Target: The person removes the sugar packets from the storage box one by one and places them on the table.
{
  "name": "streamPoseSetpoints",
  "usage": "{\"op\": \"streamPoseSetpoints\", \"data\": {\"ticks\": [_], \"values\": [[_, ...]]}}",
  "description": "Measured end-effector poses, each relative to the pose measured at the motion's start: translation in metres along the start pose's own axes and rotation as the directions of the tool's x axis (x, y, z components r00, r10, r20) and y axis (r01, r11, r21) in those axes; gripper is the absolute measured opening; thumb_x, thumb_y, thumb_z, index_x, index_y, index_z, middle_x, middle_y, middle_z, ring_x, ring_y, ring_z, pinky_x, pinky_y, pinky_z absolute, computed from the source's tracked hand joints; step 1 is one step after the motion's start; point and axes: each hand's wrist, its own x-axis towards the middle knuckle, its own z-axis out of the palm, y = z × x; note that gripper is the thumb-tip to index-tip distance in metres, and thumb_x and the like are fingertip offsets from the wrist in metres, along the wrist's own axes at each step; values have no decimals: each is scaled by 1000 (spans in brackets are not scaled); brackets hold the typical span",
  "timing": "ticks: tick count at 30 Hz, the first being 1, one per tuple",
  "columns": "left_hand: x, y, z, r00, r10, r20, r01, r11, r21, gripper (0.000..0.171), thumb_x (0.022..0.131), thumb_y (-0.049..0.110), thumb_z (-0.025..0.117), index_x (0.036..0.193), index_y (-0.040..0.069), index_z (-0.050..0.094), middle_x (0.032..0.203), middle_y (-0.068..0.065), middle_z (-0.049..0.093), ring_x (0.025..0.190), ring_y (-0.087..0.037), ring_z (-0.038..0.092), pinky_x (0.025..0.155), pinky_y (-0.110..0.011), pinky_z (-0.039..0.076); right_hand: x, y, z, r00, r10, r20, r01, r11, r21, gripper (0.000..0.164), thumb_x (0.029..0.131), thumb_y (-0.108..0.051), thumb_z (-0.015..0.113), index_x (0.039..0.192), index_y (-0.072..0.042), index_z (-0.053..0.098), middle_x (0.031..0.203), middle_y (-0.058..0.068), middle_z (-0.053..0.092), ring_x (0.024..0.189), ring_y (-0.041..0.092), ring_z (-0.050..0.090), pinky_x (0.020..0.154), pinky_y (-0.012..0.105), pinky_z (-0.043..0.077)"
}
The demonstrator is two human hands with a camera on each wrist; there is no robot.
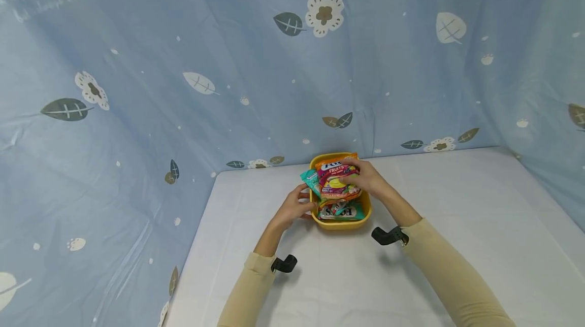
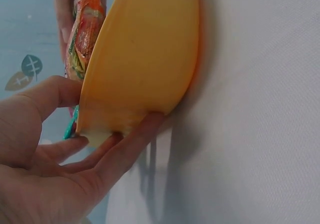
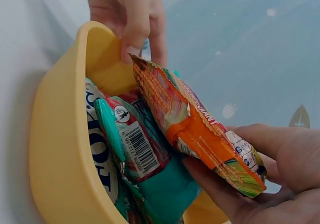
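A yellow plastic tub (image 1: 340, 225) with rounded corners stands on the table and holds several candy bags. My left hand (image 1: 292, 207) grips its left side, thumb over the rim and fingers along the outer wall (image 2: 135, 49). Above the other bags, my right hand (image 1: 365, 178) holds an orange and magenta bag of fruit candy (image 1: 335, 182) between thumb and fingers, tilted in the right wrist view. Beneath it lie a teal candy bag (image 3: 165, 189) with a barcode and another teal bag (image 1: 352, 211) with large dark lettering, partly hidden.
A white cloth covers the table (image 1: 457, 205). Behind the tub hangs a blue curtain (image 1: 256, 63) printed with leaves and flowers, close to the table's back edge. Each wrist carries a black camera mount (image 1: 386, 236) over a beige sleeve (image 1: 452, 271).
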Motion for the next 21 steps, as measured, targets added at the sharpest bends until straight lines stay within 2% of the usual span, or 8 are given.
{"op": "streamPoseSetpoints", "data": {"ticks": [12, 21], "values": [[-1, -2, -1, 1000, 1, 2, -1, 1000, -16, 70, 90, 12, 68, 151, 16, 34, 137, -24, 48, 106, -31, 65, 74, -38, 64, -2, 0, 0, 999, -36, -3, 36, 999, -21, 60, 93, -23, 68, 147, -11, 45, 150, 22, 41, 129, 39, 45, 108, 55, 46], [-1, -3, -2, 1000, -2, 2, 2, 1000, -22, 71, 90, 12, 67, 152, 17, 33, 137, -23, 48, 106, -31, 65, 74, -38, 64, -2, -3, -2, 1000, -16, -5, 16, 999, -29, 59, 92, -27, 69, 146, -14, 47, 150, 21, 41, 130, 39, 45, 109, 55, 46]]}}
